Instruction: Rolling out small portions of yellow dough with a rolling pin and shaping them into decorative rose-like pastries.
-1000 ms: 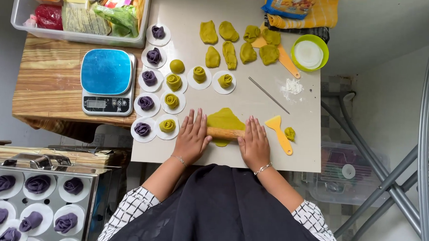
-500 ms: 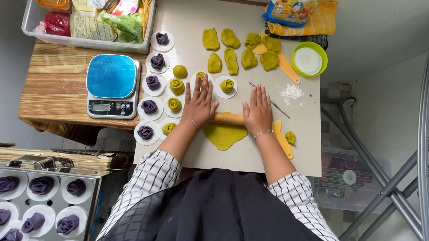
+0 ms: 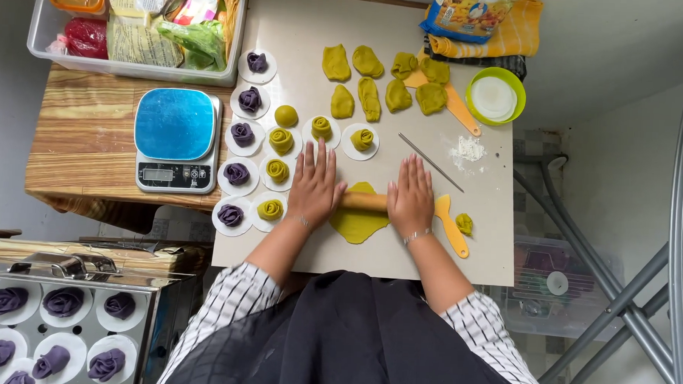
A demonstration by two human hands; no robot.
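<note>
Rolling-out stage here: a wooden rolling pin [image 3: 365, 201] is being pressed across a flattened piece of yellow-green dough [image 3: 359, 221] on the pale work board [image 3: 400, 254], near the board's near edge and about in the middle. The left hand [image 3: 315, 187] is laid flat on the left end of the pin, fingers spread and pointing away, palm down; the right hand [image 3: 410, 196] is laid the same way on the right end, a thin bracelet showing at the wrist. So both hands are open and flat, set apart from each other, resting on the pin rather than gripped around it. The dough sheet is seen mostly on the near side of the pin. Judging by that, even pressure from both palms is probably called for next, so the sheet comes out uniform and not lopsided. Just to the right of the right hand a yellow scraper [image 3: 452, 228] is lying, with a small dough scrap [image 3: 464, 223] beside it. To the left, rows of rose-shaped buns, yellow-green ones [image 3: 277, 171] and purple ones [image 3: 236, 173], are set on white paper rounds. Unshaped dough pieces [image 3: 369, 98] are lined up at the far side, and a blue kitchen scale [image 3: 175, 137] is parked off the board to the left.
</note>
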